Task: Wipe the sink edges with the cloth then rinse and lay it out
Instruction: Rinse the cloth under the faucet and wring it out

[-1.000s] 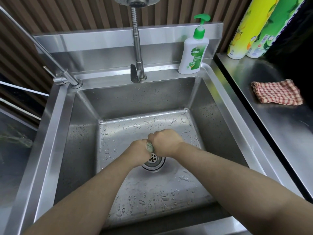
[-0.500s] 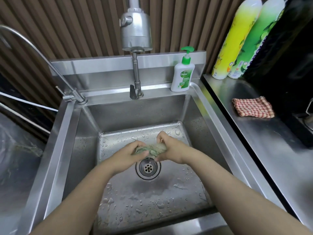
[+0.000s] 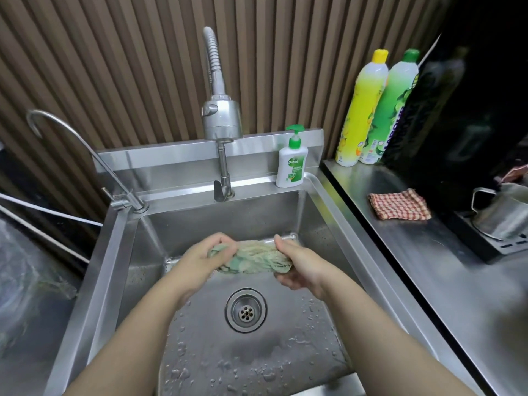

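Gripping one end of the bunched green cloth (image 3: 253, 258) over the basin, left hand (image 3: 200, 262) curled almost closed, fingers wrapped over the fabric and thumb tucked beneath. Stretched between both hands, twisted into a thick roll, held above the drain (image 3: 246, 309) and clear of the sink (image 3: 94, 281) floor. Clamping the other end, right hand (image 3: 300, 267) half closed — palm turned up under the cloth, fingers folded over the top. Open wet steel all around the drain, beaded with droplets; steep basin walls left and right, a flat rim along each side and a raised back ledge. Standing at the left rear corner, a thin curved tap (image 3: 85, 155); at the middle of the ledge, the main faucet (image 3: 221, 121) with its flexible hose and wide head, directly behind the hands. On the right end of the ledge, a white pump bottle (image 3: 292, 164) with green top, reading "Dettol". Further right on the steel counter (image 3: 428, 267) — two tall detergent bottles (image 3: 380, 110), yellow and green, labels too blurred to read, a red checked cloth (image 3: 400, 204) lying flat, and a metal kettle (image 3: 503, 212) at the frame edge.
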Demonstrator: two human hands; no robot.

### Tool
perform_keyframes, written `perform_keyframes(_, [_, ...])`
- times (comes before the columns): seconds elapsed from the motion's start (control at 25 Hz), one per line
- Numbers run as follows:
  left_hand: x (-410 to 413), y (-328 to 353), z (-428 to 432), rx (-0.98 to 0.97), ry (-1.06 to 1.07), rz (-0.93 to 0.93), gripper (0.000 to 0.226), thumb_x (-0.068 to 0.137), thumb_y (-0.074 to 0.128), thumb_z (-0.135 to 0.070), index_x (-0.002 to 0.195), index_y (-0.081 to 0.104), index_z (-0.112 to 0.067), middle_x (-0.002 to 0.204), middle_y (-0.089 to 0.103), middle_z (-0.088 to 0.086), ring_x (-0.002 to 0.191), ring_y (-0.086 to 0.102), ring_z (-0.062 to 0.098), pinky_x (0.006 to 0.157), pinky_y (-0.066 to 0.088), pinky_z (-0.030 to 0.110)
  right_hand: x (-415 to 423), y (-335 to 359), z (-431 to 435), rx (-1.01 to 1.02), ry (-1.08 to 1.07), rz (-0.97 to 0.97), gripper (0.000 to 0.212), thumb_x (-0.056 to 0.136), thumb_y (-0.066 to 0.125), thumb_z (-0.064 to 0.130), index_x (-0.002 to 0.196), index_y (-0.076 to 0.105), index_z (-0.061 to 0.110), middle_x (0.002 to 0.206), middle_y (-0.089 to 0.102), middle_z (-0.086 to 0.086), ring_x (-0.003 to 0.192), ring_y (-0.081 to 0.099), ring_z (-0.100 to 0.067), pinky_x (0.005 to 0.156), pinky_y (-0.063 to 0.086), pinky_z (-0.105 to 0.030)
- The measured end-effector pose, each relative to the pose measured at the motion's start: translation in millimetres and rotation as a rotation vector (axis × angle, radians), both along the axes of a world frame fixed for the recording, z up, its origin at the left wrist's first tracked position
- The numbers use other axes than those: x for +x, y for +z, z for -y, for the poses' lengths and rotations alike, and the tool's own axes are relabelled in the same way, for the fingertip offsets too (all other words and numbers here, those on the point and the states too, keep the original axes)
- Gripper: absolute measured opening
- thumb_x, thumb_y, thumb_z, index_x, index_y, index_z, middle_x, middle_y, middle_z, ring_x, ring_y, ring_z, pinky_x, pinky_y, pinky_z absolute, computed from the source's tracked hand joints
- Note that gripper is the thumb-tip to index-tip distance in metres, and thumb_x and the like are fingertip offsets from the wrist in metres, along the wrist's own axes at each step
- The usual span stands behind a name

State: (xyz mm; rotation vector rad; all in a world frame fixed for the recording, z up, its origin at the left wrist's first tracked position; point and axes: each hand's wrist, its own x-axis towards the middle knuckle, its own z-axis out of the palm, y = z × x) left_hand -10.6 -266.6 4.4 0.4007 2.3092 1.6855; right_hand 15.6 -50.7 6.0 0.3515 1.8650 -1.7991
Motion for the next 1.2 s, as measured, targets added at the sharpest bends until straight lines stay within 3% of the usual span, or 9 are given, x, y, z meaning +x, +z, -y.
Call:
perform_keyframes(0.12, [-6.5,7.9,-3.2,0.026,0.165,0.051,0.032,0.080,0.057,-0.056,0.077,0.061,-0.025,0.083,0.070,-0.001,0.086,0.062,0.025,0.084,0.047,0.041,4.1,4.5,-0.2,-0.013,0.091,-0.223,0.026,0.081,0.069,0.037,0.102,0.056,0.030,0.091,0.058,0.011,0.076,0.053,-0.004,0.062,0.038,-0.019])
perform_keyframes(0.2, [-4.9,16.2,-10.4,-0.020,0.206,0.012,0.029,0.085,0.055,-0.051,0.075,0.059,-0.025,0.084,0.069,0.003,0.083,0.061,0.019,0.077,0.045,0.035,5.7,2.1,1.6,-0.018,0.065,-0.280,0.025,0.079,0.074,0.021,0.098,0.058,0.024,0.093,0.062,0.010,0.081,0.057,-0.003,0.071,0.043,-0.018])
perform_keyframes(0.32, [-2.6,27.8,-20.6,0.038,0.191,-0.010,0.023,0.088,0.058,-0.037,0.073,0.058,-0.020,0.077,0.068,-0.004,0.074,0.060,0.006,0.069,0.042,0.024,3.5,0.0,2.0,0.067,-0.006,-0.344,0.016,0.078,0.074,0.025,0.087,0.062,0.022,0.106,0.056,0.000,0.098,0.054,-0.011,0.085,0.040,-0.025])
perform_keyframes(0.6, [-13.0,51.3,-36.5,0.171,0.105,0.026,0.017,0.072,0.074,-0.025,0.075,0.065,-0.011,0.078,0.066,0.017,0.072,0.060,0.024,0.068,0.046,0.038,3.0,16.6,2.8,0.040,-0.081,-0.495,0.010,0.088,0.062,0.015,0.085,0.055,0.021,0.075,0.060,0.007,0.076,0.054,-0.012,0.074,0.041,-0.029])
perform_keyframes(0.72, [-12.8,61.1,-45.8,0.138,0.038,-0.012,0.022,0.064,0.076,-0.032,0.075,0.064,-0.017,0.075,0.067,0.009,0.069,0.060,0.019,0.063,0.048,0.032,8.6,22.7,1.4,0.102,-0.044,-0.529,0.016,0.083,0.069,0.019,0.087,0.056,0.027,0.077,0.057,0.005,0.075,0.051,-0.010,0.071,0.042,-0.022])
perform_keyframes(0.8, [-11.6,63.7,-47.2,0.147,-0.059,0.040,0.033,0.061,0.077,-0.031,0.088,0.062,-0.019,0.085,0.069,0.000,0.075,0.064,0.013,0.063,0.051,0.022,13.1,29.1,-0.8,0.075,-0.100,-0.529,0.012,0.085,0.066,0.015,0.079,0.057,0.021,0.079,0.057,-0.001,0.076,0.052,-0.014,0.069,0.043,-0.024])
perform_keyframes(0.88, [-11.0,59.6,-42.9,0.056,-0.209,0.131,0.051,0.065,0.082,-0.030,0.108,0.057,-0.027,0.105,0.068,-0.006,0.092,0.064,0.007,0.074,0.051,0.017,17.4,37.0,-6.3,-0.063,-0.181,-0.510,0.007,0.088,0.061,0.015,0.083,0.057,0.016,0.082,0.061,-0.005,0.079,0.057,-0.019,0.073,0.046,-0.031])
perform_keyframes(1.0, [-10.1,49.3,-46.5,0.068,-0.300,0.209,0.056,0.070,0.078,-0.033,0.121,0.055,-0.026,0.115,0.068,-0.007,0.107,0.062,0.009,0.093,0.047,0.028,25.4,53.8,-15.7,-0.128,-0.218,-0.506,0.006,0.092,0.053,0.010,0.088,0.053,0.014,0.080,0.064,-0.001,0.067,0.061,-0.010,0.063,0.048,-0.019])
perform_keyframes(1.2, [-12.6,63.3,-85.2,0.228,-0.254,0.241,0.024,0.084,0.063,-0.018,0.108,0.064,-0.019,0.095,0.073,-0.002,0.083,0.068,0.012,0.068,0.052,0.017,46.5,76.9,-43.9,-0.153,-0.428,-0.532,0.005,0.095,0.049,0.007,0.094,0.047,0.011,0.078,0.060,-0.001,0.063,0.061,-0.007,0.055,0.048,-0.017])
